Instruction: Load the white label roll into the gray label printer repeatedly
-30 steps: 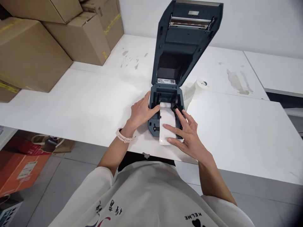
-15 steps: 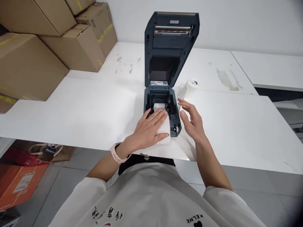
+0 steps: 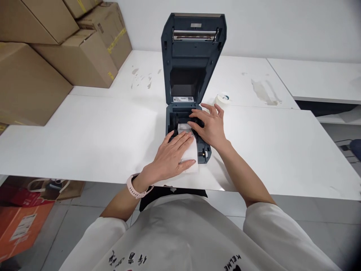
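Note:
A dark grey label printer (image 3: 191, 71) stands on the white table (image 3: 107, 135) with its lid swung up and open. A white paper strip (image 3: 191, 152) runs out of its bay toward the table's front edge. My left hand (image 3: 172, 154) lies flat on that strip with its fingers stretched out, pressing it down. My right hand (image 3: 208, 124) rests on the right side of the open bay, fingers spread and reaching onto the black roll holder. A pink watch (image 3: 134, 188) is on my left wrist.
A small white paper roll (image 3: 221, 99) lies just right of the printer. Several cardboard boxes (image 3: 70, 49) are stacked at the back left of the table. A second white table (image 3: 318, 79) adjoins at the right. An orange box (image 3: 19, 226) sits on the floor below left.
My left hand moved from the bay's left wall onto the paper strip and lies flat there. My right hand left the strip, lifted, then came down on the bay's right side.

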`<state>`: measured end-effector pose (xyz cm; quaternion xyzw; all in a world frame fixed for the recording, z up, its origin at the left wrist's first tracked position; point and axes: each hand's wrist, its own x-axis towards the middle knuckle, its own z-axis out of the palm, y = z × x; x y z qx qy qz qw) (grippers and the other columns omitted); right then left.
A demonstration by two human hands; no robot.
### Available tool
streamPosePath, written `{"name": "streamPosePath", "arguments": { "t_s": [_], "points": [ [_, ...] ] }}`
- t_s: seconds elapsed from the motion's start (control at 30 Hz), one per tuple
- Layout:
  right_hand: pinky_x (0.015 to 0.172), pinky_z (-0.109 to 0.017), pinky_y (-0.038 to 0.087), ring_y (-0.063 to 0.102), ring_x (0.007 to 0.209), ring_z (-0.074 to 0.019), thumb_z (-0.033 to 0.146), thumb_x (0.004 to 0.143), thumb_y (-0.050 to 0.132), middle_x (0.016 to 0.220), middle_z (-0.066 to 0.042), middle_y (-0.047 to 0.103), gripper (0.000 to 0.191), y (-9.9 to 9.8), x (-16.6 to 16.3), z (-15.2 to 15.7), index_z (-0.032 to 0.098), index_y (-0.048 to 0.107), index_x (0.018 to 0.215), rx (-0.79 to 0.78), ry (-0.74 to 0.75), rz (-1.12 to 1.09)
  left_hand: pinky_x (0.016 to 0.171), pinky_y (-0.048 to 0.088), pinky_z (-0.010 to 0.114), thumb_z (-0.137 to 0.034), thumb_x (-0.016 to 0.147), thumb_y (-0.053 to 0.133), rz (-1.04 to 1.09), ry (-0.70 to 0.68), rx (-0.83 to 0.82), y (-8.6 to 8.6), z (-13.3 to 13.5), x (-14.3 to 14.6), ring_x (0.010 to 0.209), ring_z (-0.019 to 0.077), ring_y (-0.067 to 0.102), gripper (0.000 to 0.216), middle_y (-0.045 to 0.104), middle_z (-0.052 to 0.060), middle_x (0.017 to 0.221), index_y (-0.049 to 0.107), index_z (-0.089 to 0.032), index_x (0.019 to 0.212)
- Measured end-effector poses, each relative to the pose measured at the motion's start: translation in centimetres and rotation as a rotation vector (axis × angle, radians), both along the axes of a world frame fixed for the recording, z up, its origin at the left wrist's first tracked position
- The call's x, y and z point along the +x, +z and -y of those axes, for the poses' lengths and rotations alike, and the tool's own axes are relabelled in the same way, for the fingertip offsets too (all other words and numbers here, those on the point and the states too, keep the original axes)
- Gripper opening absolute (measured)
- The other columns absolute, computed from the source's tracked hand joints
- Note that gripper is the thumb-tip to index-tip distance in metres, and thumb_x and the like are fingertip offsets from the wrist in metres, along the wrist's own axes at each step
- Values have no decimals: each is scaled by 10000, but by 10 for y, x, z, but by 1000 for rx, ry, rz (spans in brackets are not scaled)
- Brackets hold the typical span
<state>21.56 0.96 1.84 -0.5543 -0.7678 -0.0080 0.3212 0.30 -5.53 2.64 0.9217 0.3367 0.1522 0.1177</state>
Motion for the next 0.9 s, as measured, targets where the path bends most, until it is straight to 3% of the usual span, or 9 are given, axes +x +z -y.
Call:
{"name": "streamPosePath", "arguments": {
  "t_s": [0.1,0.23,0.43,0.9],
  "points": [
    [1236,-642,257,559,1390,-334,290,941,626,1279,-17,769,139,3,-4,2,284,745,1012,-41,-33,-11,1305,244,573,-549,1030,455,12,4,-2,-1,0,-1,1543,323,421,671,485,152,1630,446,-137,1559],
    [1211,-607,311,653,1264,-305,196,905,581,1301,-35,757,272,5,-9,5,271,730,1120,-108,-54,-64,1298,253,585,-559,1018,476,19,3,6,-1,0,-3,1524,329,438,665,500,146,1621,468,-154,1546],
    [1218,-592,295,634,1309,-293,209,923,558,1346,-52,738,283,4,-9,5,259,745,1130,-121,-30,-106,1285,264,601,-546,1008,506,7,-3,20,1,0,-2,1504,339,451,611,506,138,1616,530,-189,1503],
    [1218,-616,284,616,1324,-300,270,963,576,1379,-42,721,256,2,-8,4,284,752,1149,-103,-22,-88,1300,227,620,-643,986,495,12,-17,31,-2,0,-3,1557,323,398,653,451,123,1657,516,-275,1524]
  ]
}}
